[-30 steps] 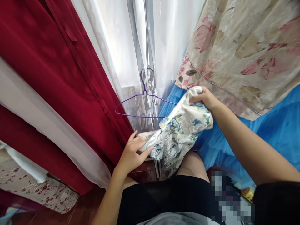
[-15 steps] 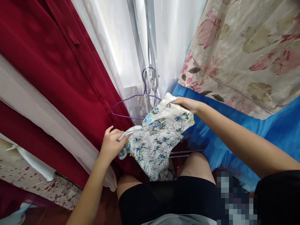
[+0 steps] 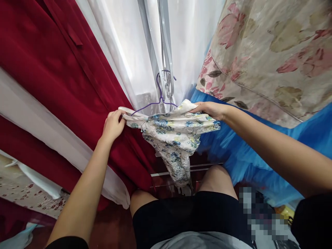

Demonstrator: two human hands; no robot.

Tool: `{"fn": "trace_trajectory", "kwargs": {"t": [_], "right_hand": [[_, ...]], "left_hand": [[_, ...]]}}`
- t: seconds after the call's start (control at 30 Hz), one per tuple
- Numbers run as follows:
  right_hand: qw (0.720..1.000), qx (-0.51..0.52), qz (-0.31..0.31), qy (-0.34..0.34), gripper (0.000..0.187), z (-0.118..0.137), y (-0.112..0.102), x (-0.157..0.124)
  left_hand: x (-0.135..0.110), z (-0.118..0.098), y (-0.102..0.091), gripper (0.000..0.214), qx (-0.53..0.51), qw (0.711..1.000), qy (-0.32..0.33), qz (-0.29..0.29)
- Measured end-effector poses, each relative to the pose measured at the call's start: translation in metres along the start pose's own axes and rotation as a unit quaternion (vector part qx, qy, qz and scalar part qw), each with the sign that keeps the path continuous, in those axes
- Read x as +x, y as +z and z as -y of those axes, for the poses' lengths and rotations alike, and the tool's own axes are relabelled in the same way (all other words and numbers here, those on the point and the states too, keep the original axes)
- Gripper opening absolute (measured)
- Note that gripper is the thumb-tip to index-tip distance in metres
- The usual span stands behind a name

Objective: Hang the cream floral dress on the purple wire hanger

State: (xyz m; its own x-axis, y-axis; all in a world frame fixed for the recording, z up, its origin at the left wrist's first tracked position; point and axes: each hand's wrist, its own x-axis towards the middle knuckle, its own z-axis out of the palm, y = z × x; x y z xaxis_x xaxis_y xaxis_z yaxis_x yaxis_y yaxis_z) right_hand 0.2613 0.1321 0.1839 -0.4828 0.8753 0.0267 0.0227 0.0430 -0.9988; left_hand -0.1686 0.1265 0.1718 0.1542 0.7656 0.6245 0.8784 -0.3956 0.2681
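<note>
A white garment with a blue and yellow floral print (image 3: pixel 173 136) is stretched between my hands over a purple wire hanger (image 3: pixel 160 97). My left hand (image 3: pixel 113 123) is closed on the garment's left edge, right at the hanger's left end. My right hand (image 3: pixel 210 109) pinches the garment's right edge, over the hanger's right side. The hanger's hook hangs on a silver metal rack (image 3: pixel 166 62) in front of me. The hanger's lower bar is hidden by the cloth.
A dark red garment (image 3: pixel 52 69) hangs at left, white sheer curtains (image 3: pixel 124 45) behind the rack. A cream floral cloth (image 3: pixel 272 52) and blue tulle (image 3: pixel 259 152) hang at right. My legs in black shorts (image 3: pixel 186 218) show below, above a reddish wooden floor (image 3: pixel 109 228).
Both hands have lifted the printed garment up to the hanger and pulled it wider. My left hand moved up and left to the hanger's end. The cloth now covers most of the hanger.
</note>
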Motion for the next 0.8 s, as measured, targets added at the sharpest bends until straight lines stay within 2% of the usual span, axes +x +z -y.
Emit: {"fn": "trace_trajectory", "kwargs": {"t": [0.07, 0.13, 0.2, 0.27, 0.37, 0.43, 0.5, 0.57, 0.67, 0.77, 0.8], "right_hand": [[0.995, 0.037, 0.031, 0.087, 0.026, 0.0, 0.0, -0.001], [0.993, 0.046, 0.02, 0.105, 0.03, -0.001, 0.001, -0.005], [0.998, 0.016, -0.01, 0.053, 0.037, -0.005, 0.001, -0.013], [0.997, -0.041, -0.051, -0.04, 0.048, -0.016, 0.001, -0.029], [0.969, -0.132, -0.141, -0.154, 0.042, -0.049, 0.004, -0.063], [0.954, -0.145, -0.2, -0.171, 0.034, -0.07, 0.006, -0.085], [0.951, -0.108, -0.235, -0.169, 0.037, -0.08, 0.006, -0.101], [0.95, -0.049, -0.258, -0.171, 0.035, -0.072, 0.006, -0.107], [0.937, 0.033, -0.29, -0.194, 0.031, -0.034, 0.009, -0.096], [0.93, 0.051, -0.289, -0.221, 0.033, 0.006, 0.025, -0.081], [0.937, 0.035, -0.269, -0.22, 0.035, 0.015, 0.034, -0.079]], "left_hand": [[0.007, -0.016, 0.003, 0.027, -0.077, 0.997, -0.008, 0.001], [0.01, -0.032, 0.009, 0.028, -0.179, 0.983, -0.026, 0.015], [0.01, -0.042, 0.014, 0.028, -0.252, 0.966, -0.049, -0.002], [0.006, -0.046, 0.015, 0.028, -0.284, 0.954, -0.071, -0.064], [-0.005, -0.05, 0.01, 0.015, -0.258, 0.954, -0.097, -0.118], [-0.013, -0.057, 0.003, 0.031, -0.212, 0.967, -0.088, -0.111], [-0.017, -0.069, -0.005, 0.042, -0.182, 0.976, -0.054, -0.103], [-0.018, -0.085, -0.012, 0.042, -0.171, 0.981, -0.018, -0.09], [-0.014, -0.104, -0.017, 0.043, -0.149, 0.988, 0.011, -0.047], [-0.007, -0.106, -0.011, 0.044, -0.099, 0.993, 0.003, -0.058], [-0.005, -0.102, -0.006, 0.046, -0.09, 0.993, -0.009, -0.073]]}}
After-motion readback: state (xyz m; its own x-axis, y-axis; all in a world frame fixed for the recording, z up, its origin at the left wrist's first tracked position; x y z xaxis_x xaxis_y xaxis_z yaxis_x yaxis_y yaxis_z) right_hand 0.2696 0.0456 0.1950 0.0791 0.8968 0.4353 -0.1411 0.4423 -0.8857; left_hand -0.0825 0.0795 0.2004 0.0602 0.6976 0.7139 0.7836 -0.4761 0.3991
